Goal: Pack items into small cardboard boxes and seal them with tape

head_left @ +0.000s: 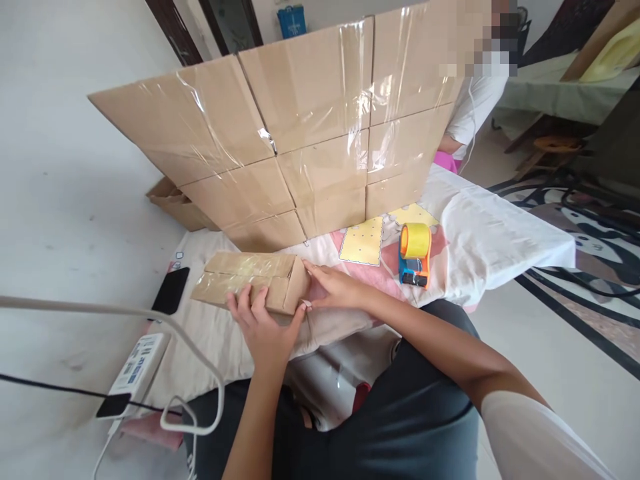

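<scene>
A small brown cardboard box (250, 264), with shiny clear tape over its top, rests near the front edge of the cloth-covered table. My left hand (267, 333) grips its near side, with the fingers bent over the side and the thumb at the right end. At that same end, my right hand (339, 287) holds the box, its fingers against the end face and its thumb low down. A tiny whitish scrap (306, 304) shows between the two thumbs; I cannot make out what it is. The palm side of my right hand is hidden.
Behind stands a tall wall of taped cardboard boxes (325, 160). A tape dispenser (415, 257) with a yellow roll lies right of yellow patterned sheets (363, 241). A power strip (137, 367), black phone (171, 291) and white cable (200, 363) are left. Another person's sleeve (483, 100) shows behind.
</scene>
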Motion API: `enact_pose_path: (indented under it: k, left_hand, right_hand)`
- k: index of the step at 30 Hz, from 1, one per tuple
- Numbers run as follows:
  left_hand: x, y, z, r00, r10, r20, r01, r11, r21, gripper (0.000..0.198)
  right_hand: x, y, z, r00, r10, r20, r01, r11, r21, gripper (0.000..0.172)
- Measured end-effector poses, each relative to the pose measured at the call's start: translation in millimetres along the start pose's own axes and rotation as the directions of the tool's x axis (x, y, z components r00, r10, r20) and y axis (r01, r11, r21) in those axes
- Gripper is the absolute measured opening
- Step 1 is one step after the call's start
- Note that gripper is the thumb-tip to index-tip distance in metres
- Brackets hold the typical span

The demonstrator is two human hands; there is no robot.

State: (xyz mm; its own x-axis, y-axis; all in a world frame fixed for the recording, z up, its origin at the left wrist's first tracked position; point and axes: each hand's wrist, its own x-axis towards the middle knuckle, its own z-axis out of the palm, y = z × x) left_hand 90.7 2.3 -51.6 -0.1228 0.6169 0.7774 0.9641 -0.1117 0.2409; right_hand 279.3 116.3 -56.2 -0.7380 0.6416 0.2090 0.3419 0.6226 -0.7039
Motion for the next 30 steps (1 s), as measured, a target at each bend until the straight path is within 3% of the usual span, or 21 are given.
enact_pose_path:
  k: [4, 9, 11, 14, 16, 18, 22, 24, 26, 28, 30]
  left_hand:
    - [-1, -1, -2.3, 1.000, 0.000, 0.022, 0.000, 1.000, 0.004, 0.081]
    - [-5, -10, -7.7, 0.998, 0.030, 0.063, -0.029, 0.999, -0.028, 0.080]
    - [-6, -16, -11.8, 0.994, 0.027, 0.110, -0.020, 0.998, -0.058, 0.078]
    - [-6, -19, -18.7, 0.984, 0.011, 0.177, 0.003, 0.997, -0.079, 0.075]
    - [-6, -17, -22.6, 0.977, -0.028, 0.212, 0.035, 0.999, -0.028, 0.074]
    - [-6, -14, -25.2, 0.968, -0.073, 0.240, 0.067, 0.997, 0.033, 0.071]
    - [-9, -16, -26.1, 0.972, -0.053, 0.230, 0.050, 0.999, 0.018, 0.060]
    - [-13, -23, -24.4, 0.993, -0.005, 0.120, 0.011, 0.999, -0.052, 0.042]
    - [-14, -33, -21.6, 0.998, 0.009, -0.059, -0.016, 0.993, -0.118, 0.019]
    - [-9, -50, -17.9, 0.982, -0.074, -0.171, 0.047, 0.986, -0.158, 0.016]
    - [5, -75, -12.8, 0.962, -0.240, -0.131, 0.216, 0.961, -0.174, 0.019]
  right_hand:
    - [4, -6, 2, 0.995, 0.052, -0.085, -0.050, 0.999, 0.019, 0.098]
    - [13, -3, -6, 0.970, 0.183, -0.163, -0.181, 0.983, 0.024, 0.054]
    - [13, 1, -8, 0.986, 0.109, -0.126, -0.105, 0.994, 0.039, 0.063]
    - [10, -1, -3, 0.998, -0.053, -0.030, 0.057, 0.989, 0.137, 0.111]
    - [9, -9, 10, 0.997, -0.064, -0.038, 0.071, 0.978, 0.194, 0.137]
    - [10, -18, 25, 0.993, -0.009, -0.122, 0.037, 0.973, 0.228, 0.148]
    - [14, -20, 41, 0.965, 0.006, -0.263, 0.056, 0.972, 0.228, 0.145]
    - [16, -10, 34, 0.940, -0.047, -0.338, 0.110, 0.979, 0.170, 0.136]
    - [20, 4, 23, 0.901, -0.085, -0.425, 0.137, 0.986, 0.093, 0.128]
    - [22, 20, 15, 0.875, -0.068, -0.480, 0.112, 0.992, 0.065, 0.121]
    - [23, 33, 13, 0.880, -0.015, -0.475, 0.069, 0.993, 0.096, 0.116]
